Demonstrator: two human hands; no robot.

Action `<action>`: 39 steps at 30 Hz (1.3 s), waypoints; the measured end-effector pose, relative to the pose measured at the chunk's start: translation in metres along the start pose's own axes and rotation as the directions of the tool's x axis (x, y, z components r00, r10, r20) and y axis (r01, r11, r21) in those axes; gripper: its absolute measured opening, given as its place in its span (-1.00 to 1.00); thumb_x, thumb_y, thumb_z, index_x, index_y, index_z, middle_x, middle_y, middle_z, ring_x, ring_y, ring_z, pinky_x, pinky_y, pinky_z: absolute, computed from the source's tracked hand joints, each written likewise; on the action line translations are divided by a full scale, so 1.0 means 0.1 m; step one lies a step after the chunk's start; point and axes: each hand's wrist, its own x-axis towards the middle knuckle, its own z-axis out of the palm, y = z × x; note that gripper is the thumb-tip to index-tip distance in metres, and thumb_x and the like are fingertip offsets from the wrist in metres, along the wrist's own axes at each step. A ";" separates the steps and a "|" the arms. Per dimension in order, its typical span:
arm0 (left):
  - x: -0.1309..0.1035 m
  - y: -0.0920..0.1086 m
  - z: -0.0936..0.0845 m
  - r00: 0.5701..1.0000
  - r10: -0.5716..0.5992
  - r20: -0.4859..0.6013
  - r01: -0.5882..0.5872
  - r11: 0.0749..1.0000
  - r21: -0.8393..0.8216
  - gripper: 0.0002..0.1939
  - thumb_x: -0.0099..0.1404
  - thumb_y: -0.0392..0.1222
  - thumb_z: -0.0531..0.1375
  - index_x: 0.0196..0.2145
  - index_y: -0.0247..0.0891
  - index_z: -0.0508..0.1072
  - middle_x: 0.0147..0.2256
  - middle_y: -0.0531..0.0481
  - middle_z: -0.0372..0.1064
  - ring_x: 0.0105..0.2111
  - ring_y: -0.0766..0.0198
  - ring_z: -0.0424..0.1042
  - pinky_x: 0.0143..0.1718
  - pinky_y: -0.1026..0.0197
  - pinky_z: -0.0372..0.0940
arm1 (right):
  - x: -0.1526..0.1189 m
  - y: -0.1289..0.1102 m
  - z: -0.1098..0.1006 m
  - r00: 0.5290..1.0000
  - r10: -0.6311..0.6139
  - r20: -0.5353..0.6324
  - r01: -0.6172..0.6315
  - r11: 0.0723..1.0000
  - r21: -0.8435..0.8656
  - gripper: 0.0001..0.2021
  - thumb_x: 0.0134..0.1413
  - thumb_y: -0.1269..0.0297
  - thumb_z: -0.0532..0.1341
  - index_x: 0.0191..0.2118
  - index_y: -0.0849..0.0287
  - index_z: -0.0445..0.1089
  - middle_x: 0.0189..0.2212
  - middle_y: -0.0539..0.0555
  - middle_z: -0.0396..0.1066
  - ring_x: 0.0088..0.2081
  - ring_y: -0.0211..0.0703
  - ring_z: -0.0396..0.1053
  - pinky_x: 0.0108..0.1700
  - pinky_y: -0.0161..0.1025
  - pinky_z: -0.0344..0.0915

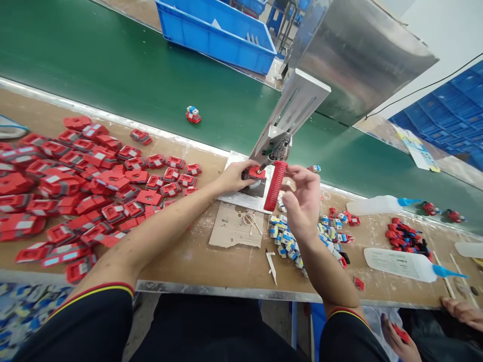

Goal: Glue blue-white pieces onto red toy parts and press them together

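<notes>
A hand-operated press [281, 136] with a red ribbed handle [275, 186] stands on a metal base plate in front of me. My left hand [237, 177] pinches a small red plastic part [257, 173] beneath the press head. Beside the handle, my right hand [303, 201] has its fingers curled but apart, with nothing visible in it. Its fingertips are close to the handle; I cannot tell whether they touch. Many red plastic parts [113, 178] are heaped to the left. Small white, blue and yellow pieces [287, 239] lie under and around my right forearm.
A green conveyor belt [124, 65] runs behind the bench, carrying a small assembled piece [192, 114]. Beyond it is a blue crate [215, 35]. Cardboard [230, 229], a white tool [271, 266] and bottles [400, 264] lie on the bench. Another person's hand [400, 339] is at lower right.
</notes>
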 end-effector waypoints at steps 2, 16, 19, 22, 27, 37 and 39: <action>-0.01 0.01 0.00 1.000 0.009 0.000 -0.009 1.000 -0.004 -0.50 0.24 -0.34 0.33 0.14 -0.27 0.47 0.04 -0.17 0.60 0.00 0.11 0.60 0.11 0.05 0.45 | 0.06 -0.10 0.06 0.935 0.322 0.148 -0.346 0.921 0.180 -0.50 0.20 -0.04 0.36 0.15 -0.02 0.24 -0.01 0.13 0.52 -0.08 -0.04 0.59 -0.21 -0.13 0.59; -0.05 0.03 0.00 1.000 0.007 -0.005 -0.007 1.000 -0.020 -0.54 0.26 -0.33 0.34 0.12 -0.20 0.48 -0.01 -0.09 0.61 -0.04 0.15 0.58 0.08 0.07 0.42 | 0.07 -0.09 0.07 0.739 0.529 0.417 -0.637 0.750 0.177 -0.49 0.15 -0.17 0.40 -0.02 0.08 0.30 -0.30 0.03 0.56 -0.42 -0.22 0.55 -0.54 -0.32 0.36; -0.05 0.03 -0.01 1.000 -0.007 0.002 0.007 1.000 -0.018 -0.56 0.25 -0.34 0.32 0.09 -0.20 0.48 -0.06 -0.08 0.61 -0.07 0.15 0.57 0.05 0.07 0.42 | 0.06 0.16 0.18 0.773 0.525 0.356 -0.587 0.805 0.086 -0.55 0.16 -0.16 0.37 -0.10 0.05 0.28 -0.21 0.07 0.56 -0.44 -0.22 0.54 -0.58 -0.31 0.35; -0.03 0.06 0.03 0.999 -0.030 0.017 0.030 1.000 -0.007 -0.60 0.26 -0.33 0.30 0.06 -0.24 0.48 -0.13 -0.09 0.60 -0.15 0.15 0.57 -0.02 0.07 0.44 | 0.09 0.38 0.29 0.817 0.506 0.278 -0.534 0.845 0.033 -0.54 0.15 -0.20 0.33 -0.09 0.03 0.27 -0.15 0.08 0.53 -0.46 -0.22 0.53 -0.62 -0.30 0.33; -0.04 0.13 -0.07 1.000 -0.005 0.016 0.004 0.997 0.079 -0.40 0.22 -0.33 0.32 0.22 -0.24 0.37 0.07 -0.21 0.54 0.05 0.04 0.54 0.15 -0.04 0.42 | -0.07 0.29 0.16 0.897 0.413 0.156 -0.404 0.911 -0.086 -0.48 0.19 -0.14 0.30 0.12 0.03 0.28 0.14 0.24 0.46 -0.31 -0.16 0.57 -0.52 -0.26 0.47; -1.20 0.33 -1.28 0.936 -0.246 0.251 0.012 0.736 0.677 -0.64 0.33 -0.06 0.24 0.03 -0.20 0.59 0.09 -0.21 0.52 0.16 -0.14 0.43 0.26 -0.19 0.20 | -0.70 0.03 -0.48 0.939 0.184 -0.290 -0.269 0.920 -0.284 -0.78 0.30 0.09 0.29 -0.17 0.10 0.61 -0.52 0.00 0.58 -0.47 -0.13 0.56 -0.36 -0.18 0.50; -1.25 0.35 -1.21 0.924 -0.271 0.269 -0.001 0.703 0.711 -0.60 0.34 -0.15 0.18 0.09 -0.14 0.59 0.11 -0.20 0.52 0.19 -0.15 0.41 0.28 -0.20 0.16 | -0.66 0.16 -0.35 0.969 0.187 -0.161 -0.232 0.914 -0.332 -0.77 0.32 0.14 0.24 -0.11 0.09 0.62 -0.40 0.06 0.67 -0.36 -0.08 0.63 -0.23 -0.11 0.55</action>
